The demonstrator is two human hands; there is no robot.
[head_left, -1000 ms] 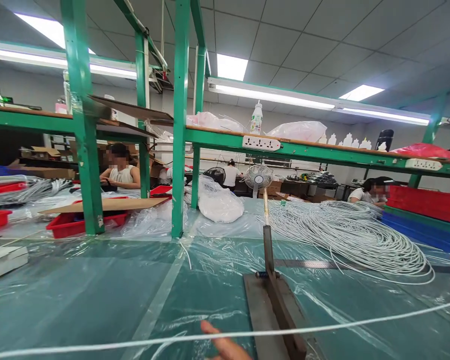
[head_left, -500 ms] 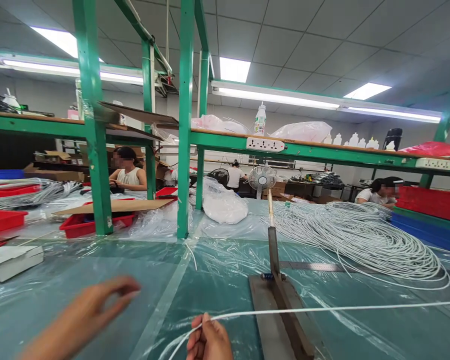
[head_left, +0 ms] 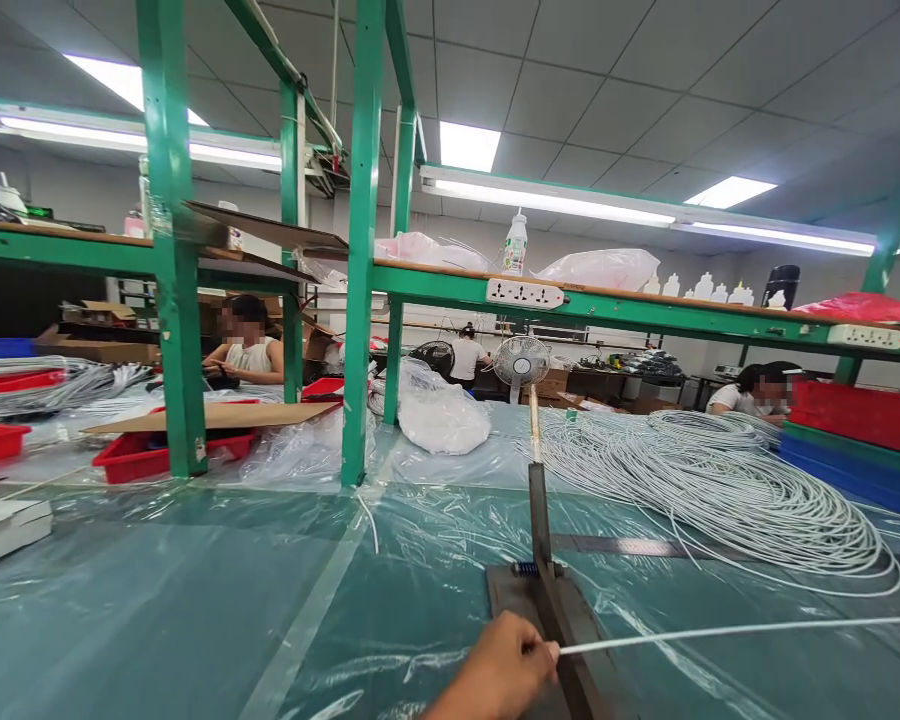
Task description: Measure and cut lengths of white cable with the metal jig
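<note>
Head view: left hand [head_left: 499,664], fingers [head_left: 550,652] pinched on a thin, white, nearly straight cable [head_left: 720,632].

A plain white cable [head_left: 720,634] at the hand [head_left: 502,665]; beside it, a brown-grey metal lever tool [head_left: 544,600] with a dark blue spring [head_left: 525,569]. Beneath, a teal-green surface [head_left: 157,600] crossed by a paler stripe [head_left: 300,620]. Right of the hand, a whitish-grey cable coil [head_left: 720,480] and stacked crates [head_left: 855,450] in red, green and blue. Beyond the hand, a bright green frame [head_left: 361,300]; above, a grey ceiling [head_left: 645,100] with a dark grid pattern.
</note>
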